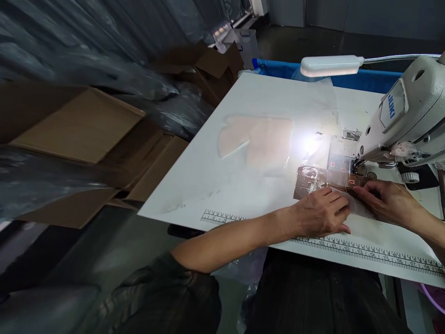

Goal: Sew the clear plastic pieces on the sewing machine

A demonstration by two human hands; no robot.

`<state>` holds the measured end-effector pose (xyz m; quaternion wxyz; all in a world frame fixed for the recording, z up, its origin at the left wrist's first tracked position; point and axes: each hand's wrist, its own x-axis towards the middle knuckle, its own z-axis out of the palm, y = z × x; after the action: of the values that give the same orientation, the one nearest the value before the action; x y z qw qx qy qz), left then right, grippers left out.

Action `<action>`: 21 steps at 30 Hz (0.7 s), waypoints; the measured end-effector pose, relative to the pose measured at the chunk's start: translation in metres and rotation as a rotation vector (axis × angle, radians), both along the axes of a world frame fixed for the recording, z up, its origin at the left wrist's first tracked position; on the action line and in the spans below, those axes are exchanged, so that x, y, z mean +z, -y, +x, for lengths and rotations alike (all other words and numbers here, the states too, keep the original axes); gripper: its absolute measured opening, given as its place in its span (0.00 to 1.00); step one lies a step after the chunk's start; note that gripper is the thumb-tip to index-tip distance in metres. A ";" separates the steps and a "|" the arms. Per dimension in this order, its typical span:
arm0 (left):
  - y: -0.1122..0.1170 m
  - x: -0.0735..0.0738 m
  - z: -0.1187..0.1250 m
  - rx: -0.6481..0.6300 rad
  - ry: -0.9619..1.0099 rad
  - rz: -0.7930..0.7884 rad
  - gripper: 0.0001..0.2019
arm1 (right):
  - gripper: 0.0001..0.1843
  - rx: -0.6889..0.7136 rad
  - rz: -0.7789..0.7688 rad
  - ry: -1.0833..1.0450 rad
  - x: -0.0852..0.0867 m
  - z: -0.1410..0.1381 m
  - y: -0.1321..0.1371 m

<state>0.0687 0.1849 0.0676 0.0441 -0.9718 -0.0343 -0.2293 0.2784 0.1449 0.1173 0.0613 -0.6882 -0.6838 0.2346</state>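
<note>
On the table (pixel 194 185), my left hand (pixel 321 211) rests loosely curled on film (pixel 361 208), my right hand (pixel 385 202) seemingly pinches the strip (pixel 340 180); slack could skew it.

A dark, nearly black garment (pixel 323 292) is worn on the body, below the front edge of the worktop (pixel 194 185). Faint lines can be noticed in its cloth, but the pattern is hidden by shadow. The left sleeve (pixel 167 297) is loosely folded and is finished near the elbow. The left hand (pixel 321 212) and right hand (pixel 387 204) are bare, like both forearms (pixel 239 239).
</note>
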 end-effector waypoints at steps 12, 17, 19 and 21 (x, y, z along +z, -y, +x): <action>-0.018 0.009 0.000 -0.029 0.115 -0.359 0.17 | 0.43 -0.068 0.374 0.186 -0.002 0.061 0.069; -0.076 0.029 0.026 0.214 -0.075 -0.414 0.12 | 0.28 0.133 0.661 0.299 -0.013 0.079 0.085; -0.095 0.036 0.041 0.243 -0.158 -0.456 0.10 | 0.22 0.189 0.714 0.234 -0.012 0.073 0.083; -0.107 0.039 0.054 0.255 -0.223 -0.494 0.11 | 0.20 0.219 0.747 0.218 -0.008 0.069 0.082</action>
<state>0.1232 0.2919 0.1069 -0.1619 -0.9601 -0.2057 -0.0987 0.3471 0.0628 0.1089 0.2089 -0.5624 -0.7938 -0.0995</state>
